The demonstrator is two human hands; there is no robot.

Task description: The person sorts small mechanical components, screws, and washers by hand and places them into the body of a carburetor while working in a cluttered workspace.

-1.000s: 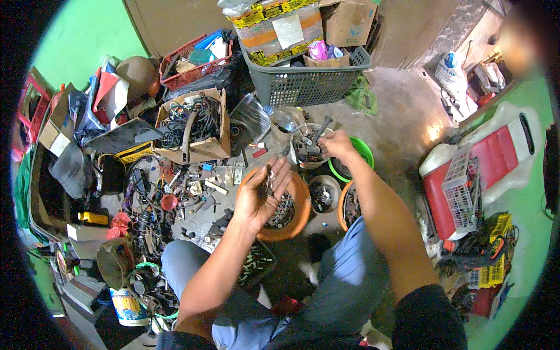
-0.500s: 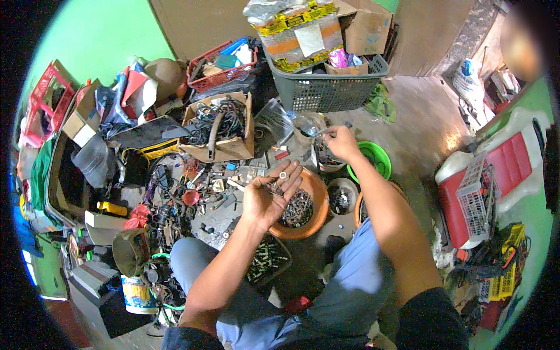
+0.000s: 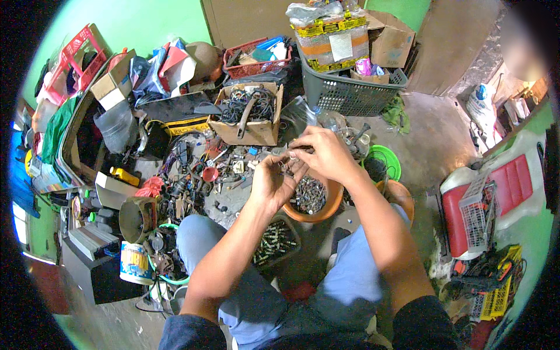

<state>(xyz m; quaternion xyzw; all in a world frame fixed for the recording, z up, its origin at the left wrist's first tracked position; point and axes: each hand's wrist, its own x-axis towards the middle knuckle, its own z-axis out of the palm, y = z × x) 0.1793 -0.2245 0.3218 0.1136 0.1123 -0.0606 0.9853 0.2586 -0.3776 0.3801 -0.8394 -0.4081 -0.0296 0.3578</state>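
My left hand (image 3: 273, 185) is held palm up and cupped, with small dark metal parts (image 3: 286, 170) lying in it. Thumb and fingertips of my right hand (image 3: 328, 153) are pinched together over the left fingers, on a small light metal piece (image 3: 293, 155) partly hidden by them. Below and beside the hands stands an orange bowl (image 3: 335, 204) filled with small metal hardware (image 3: 309, 195). Nearer my legs sits a dark tray holding many slim metal parts (image 3: 276, 240).
A bright green basin (image 3: 396, 166) and a second orange pot (image 3: 405, 201) stand to the right. Beyond my hands is a cardboard box (image 3: 251, 135) of cables. Scattered parts (image 3: 230, 175) cover the floor at left; a large grey basket (image 3: 350, 96) stands at the back.
My right hand has come back from above a container at the far right to meet the left hand. The left fingers have curled more. The view has shifted slightly.
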